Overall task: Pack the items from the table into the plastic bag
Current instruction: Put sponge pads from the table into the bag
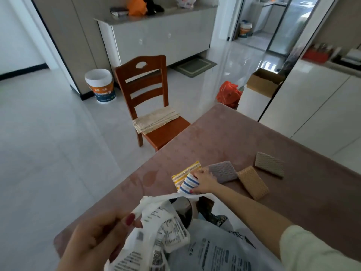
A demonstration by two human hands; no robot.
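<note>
A white printed plastic bag (205,249) lies open at the near edge of the pink table (254,137), with dark items partly visible inside. My left hand (97,239) pinches the bag's handle and holds its mouth up. My right hand (205,182) grips a blue-and-white striped sponge cloth (188,184) just above a yellow striped cloth (185,171) that lies on the table. To the right of my hand lie a grey sponge (222,172), a tan sponge (253,182) and an olive sponge (269,164).
A wooden chair (148,100) with a folded cloth on its seat stands at the table's far left corner. On the floor beyond are a white bucket (100,85), an orange bag (228,93) and a cardboard box (259,90). A white cabinet stands to the right.
</note>
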